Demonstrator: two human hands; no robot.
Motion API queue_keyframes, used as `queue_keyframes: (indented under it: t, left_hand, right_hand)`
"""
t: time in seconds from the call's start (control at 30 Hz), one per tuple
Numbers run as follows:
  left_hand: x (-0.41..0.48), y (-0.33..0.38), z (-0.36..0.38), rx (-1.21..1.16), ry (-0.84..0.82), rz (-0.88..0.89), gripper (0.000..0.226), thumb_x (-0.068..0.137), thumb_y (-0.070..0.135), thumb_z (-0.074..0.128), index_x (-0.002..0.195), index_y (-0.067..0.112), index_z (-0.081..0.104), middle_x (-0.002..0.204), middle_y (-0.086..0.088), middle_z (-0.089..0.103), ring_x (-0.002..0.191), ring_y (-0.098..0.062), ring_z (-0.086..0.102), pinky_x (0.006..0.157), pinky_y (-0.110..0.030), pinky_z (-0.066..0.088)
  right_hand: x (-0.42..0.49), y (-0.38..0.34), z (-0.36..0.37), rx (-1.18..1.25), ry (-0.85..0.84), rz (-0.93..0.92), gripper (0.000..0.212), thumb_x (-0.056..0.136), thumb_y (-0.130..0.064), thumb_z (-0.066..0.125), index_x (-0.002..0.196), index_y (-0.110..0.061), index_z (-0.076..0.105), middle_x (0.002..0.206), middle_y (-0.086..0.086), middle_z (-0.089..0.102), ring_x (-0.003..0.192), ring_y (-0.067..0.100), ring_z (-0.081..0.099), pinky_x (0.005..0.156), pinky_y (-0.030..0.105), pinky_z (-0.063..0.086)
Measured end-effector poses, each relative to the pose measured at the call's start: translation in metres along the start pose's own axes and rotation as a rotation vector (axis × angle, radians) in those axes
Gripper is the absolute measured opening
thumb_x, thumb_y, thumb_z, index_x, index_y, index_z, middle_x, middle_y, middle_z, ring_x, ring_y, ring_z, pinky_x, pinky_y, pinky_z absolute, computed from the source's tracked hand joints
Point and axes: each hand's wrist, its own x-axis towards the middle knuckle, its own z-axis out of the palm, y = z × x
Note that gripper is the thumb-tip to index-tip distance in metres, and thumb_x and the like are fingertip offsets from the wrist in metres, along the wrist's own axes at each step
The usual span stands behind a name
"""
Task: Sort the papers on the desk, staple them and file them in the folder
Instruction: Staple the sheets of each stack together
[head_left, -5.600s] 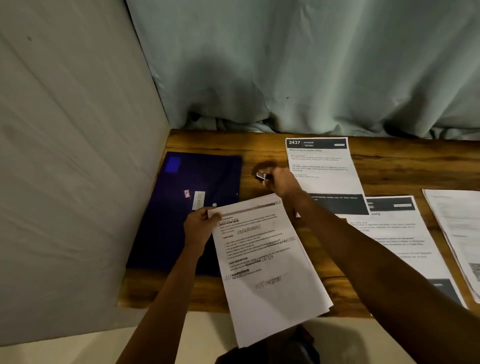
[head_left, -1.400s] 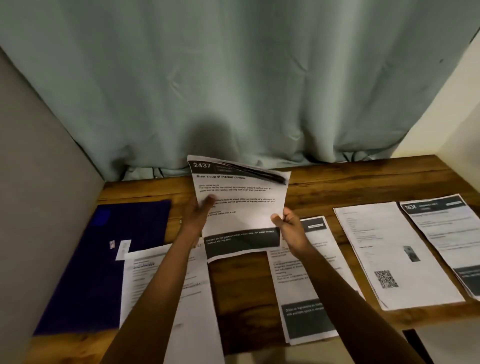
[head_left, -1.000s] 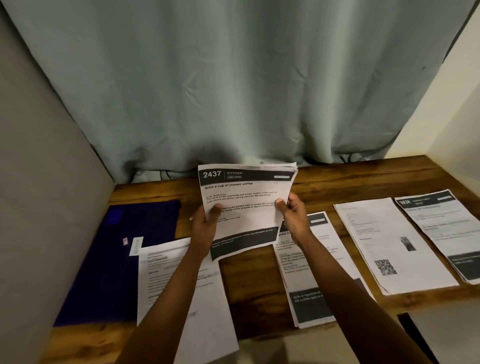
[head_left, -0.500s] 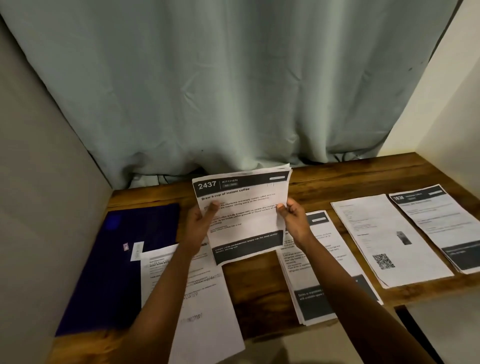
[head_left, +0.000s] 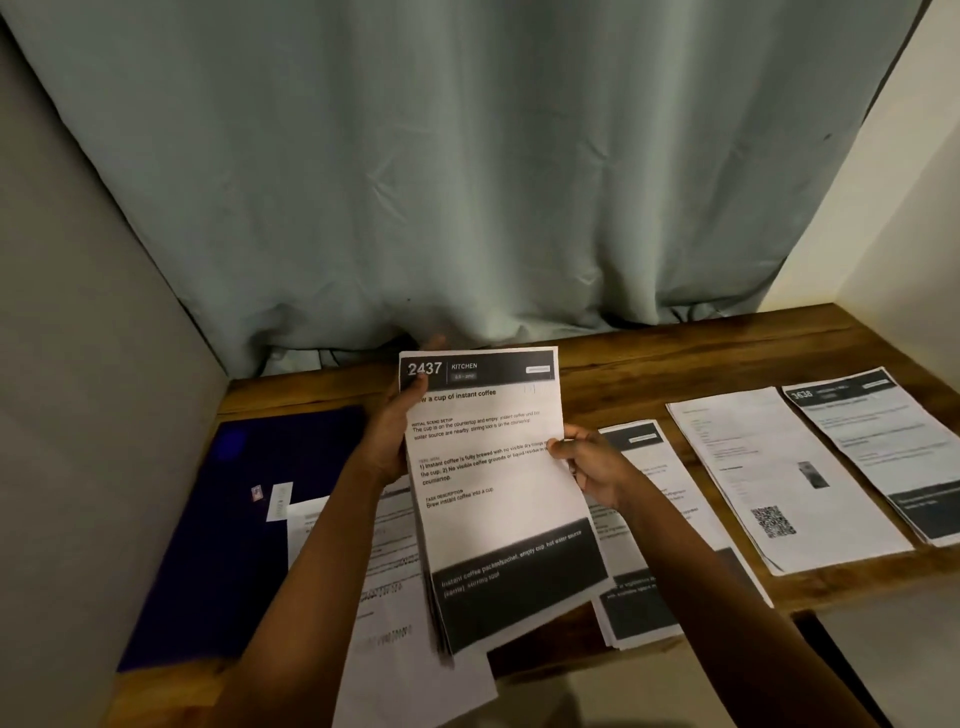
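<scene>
Paper sheaf (head_left: 498, 509), flat, rectangular: left hand (head_left: 389, 436) grips one edge, right hand (head_left: 592, 467) pinches the other.

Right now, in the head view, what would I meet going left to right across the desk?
Blue folder, white sheets, held 2437 stack, dark-footer stack, QR-code sheet, 3638 sheet.

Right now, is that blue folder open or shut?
Shut, it seems: the blue folder lies flat on the desk, no flap raised; a white paper pile overlaps its right edge.
</scene>
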Motion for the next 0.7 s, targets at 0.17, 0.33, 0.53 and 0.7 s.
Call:
queue_keyframes:
  t: [0.17, 0.33, 0.53, 0.7]
  left_hand:
    - [-0.003, -0.025, -0.019, -0.196, 0.101, -0.004, 0.032, 0.096, 0.029, 0.041, 0.123, 0.022, 0.055, 0.127, -0.007, 0.062, 0.113, -0.031, 0.060, 0.085, -0.043, 0.056]
    - [-0.005, -0.045, -0.034, -0.334, 0.258, -0.050, 0.027, 0.101, 0.029, 0.034, 0.112, 0.020, 0.057, 0.128, -0.004, 0.061, 0.120, -0.028, 0.055, 0.097, -0.047, 0.047]
    - [-0.011, -0.069, -0.062, -0.278, 0.421, -0.135, 0.030, 0.103, 0.034, 0.031, 0.115, 0.022, 0.056, 0.126, -0.002, 0.063, 0.107, -0.021, 0.064, 0.082, -0.041, 0.051]
    - [-0.028, -0.083, -0.075, -0.270, 0.441, -0.299, 0.029, 0.099, 0.040, 0.041, 0.113, 0.022, 0.059, 0.095, -0.009, 0.073, 0.085, -0.028, 0.069, 0.073, -0.045, 0.054]
  right_hand:
    - [0.007, 0.024, 0.007, -0.002, -0.033, 0.094, 0.028, 0.092, 0.006, 0.048, 0.113, -0.008, 0.060, 0.115, 0.011, 0.066, 0.105, 0.027, 0.063, 0.090, 0.041, 0.052]
    - [0.011, 0.048, 0.018, -0.083, 0.008, 0.124, 0.018, 0.094, -0.001, 0.048, 0.102, -0.011, 0.061, 0.110, 0.010, 0.066, 0.101, 0.026, 0.063, 0.087, 0.039, 0.052]
    - [0.019, 0.066, 0.029, -0.231, 0.071, 0.070, 0.019, 0.096, -0.015, 0.053, 0.112, -0.009, 0.061, 0.113, 0.009, 0.066, 0.104, 0.024, 0.062, 0.095, 0.040, 0.048]
    - [0.035, 0.055, 0.044, -0.119, 0.100, 0.018, 0.023, 0.096, -0.016, 0.053, 0.116, -0.007, 0.059, 0.104, 0.010, 0.068, 0.090, 0.022, 0.065, 0.079, 0.034, 0.051]
